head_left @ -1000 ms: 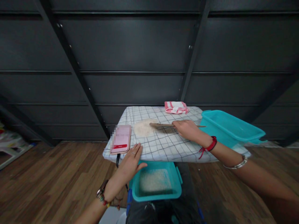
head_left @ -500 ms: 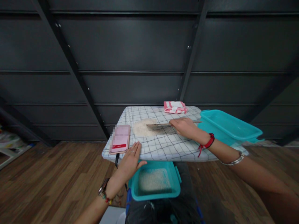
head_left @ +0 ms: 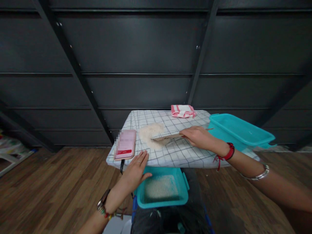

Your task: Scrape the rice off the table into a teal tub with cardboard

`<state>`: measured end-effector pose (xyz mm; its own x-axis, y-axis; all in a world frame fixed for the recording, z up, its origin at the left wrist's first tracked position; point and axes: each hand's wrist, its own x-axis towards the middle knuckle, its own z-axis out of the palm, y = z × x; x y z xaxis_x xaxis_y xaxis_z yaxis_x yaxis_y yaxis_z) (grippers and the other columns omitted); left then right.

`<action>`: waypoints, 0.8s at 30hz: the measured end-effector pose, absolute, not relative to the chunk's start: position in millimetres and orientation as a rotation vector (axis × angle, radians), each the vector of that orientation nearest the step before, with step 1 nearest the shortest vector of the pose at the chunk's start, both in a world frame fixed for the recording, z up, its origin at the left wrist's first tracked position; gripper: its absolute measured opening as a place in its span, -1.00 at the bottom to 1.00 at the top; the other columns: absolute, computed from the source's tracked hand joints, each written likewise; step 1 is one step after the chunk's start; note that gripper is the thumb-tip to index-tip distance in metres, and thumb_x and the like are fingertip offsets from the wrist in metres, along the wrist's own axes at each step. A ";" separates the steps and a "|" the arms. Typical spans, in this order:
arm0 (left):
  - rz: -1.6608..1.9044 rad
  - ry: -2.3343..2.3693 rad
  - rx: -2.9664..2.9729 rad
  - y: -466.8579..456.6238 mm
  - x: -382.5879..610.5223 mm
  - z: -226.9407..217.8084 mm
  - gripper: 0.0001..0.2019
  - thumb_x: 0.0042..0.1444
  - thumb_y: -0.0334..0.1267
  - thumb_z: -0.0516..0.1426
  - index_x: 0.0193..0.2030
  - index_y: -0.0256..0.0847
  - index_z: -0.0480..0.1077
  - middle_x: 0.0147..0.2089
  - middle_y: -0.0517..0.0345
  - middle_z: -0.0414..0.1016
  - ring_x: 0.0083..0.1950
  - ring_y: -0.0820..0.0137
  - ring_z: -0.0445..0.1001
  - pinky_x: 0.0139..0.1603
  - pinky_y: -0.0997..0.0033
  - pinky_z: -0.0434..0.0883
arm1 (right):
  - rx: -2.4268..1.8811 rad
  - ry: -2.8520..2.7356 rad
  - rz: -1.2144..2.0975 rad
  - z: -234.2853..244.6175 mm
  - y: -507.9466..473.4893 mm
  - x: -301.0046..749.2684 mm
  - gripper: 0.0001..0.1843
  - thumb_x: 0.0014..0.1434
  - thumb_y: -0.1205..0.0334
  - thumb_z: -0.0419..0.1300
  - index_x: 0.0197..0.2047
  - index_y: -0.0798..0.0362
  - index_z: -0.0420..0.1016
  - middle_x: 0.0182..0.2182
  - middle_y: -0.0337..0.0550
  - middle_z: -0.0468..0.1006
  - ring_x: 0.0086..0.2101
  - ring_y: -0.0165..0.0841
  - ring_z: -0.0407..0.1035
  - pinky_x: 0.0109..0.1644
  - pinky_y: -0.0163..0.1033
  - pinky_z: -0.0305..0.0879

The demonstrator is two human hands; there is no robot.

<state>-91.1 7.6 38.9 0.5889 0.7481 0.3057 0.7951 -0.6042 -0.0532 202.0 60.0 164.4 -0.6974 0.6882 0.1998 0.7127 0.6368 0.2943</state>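
Observation:
A spread pile of pale grains that look like rice [head_left: 150, 130] lies on a checked white cloth [head_left: 195, 152] over the table. My right hand [head_left: 198, 136] grips a flat brownish strip, like cardboard [head_left: 168, 137], whose far end touches the grains. At the table's front edge my left hand [head_left: 136, 167] rests flat, fingers stretched out and holding nothing. It lies close to a pink phone case [head_left: 125, 143]. Below the edge, a turquoise tub [head_left: 162, 205] with similar grains inside stands near my left thumb.
A folded red-and-white striped cloth [head_left: 182, 111] sits at the table's back. Another turquoise tub [head_left: 243, 128] stands at the right end, close to my right forearm. A dark panelled wall [head_left: 136, 94] rises behind the table. A black bag [head_left: 151, 222] is below the lower tub.
My right hand has moved slightly right and towards me. The strip has tilted, its tip now nearer the front of the pile, and the grains have spread forward. My left hand has hardly shifted.

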 end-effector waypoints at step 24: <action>-0.539 -1.433 -2.544 7.9 -93.8 35.0 -0.40 0.08 -0.10 0.07 0.17 -0.47 0.10 0.18 -0.39 0.23 0.20 0.09 0.23 0.12 0.06 0.30 | -0.858 -2.735 -0.513 160.6 75.9 193.5 -0.76 0.05 0.49 0.03 -0.21 0.13 0.41 -0.32 -0.07 0.54 -0.33 -0.31 0.39 -0.24 -0.26 0.22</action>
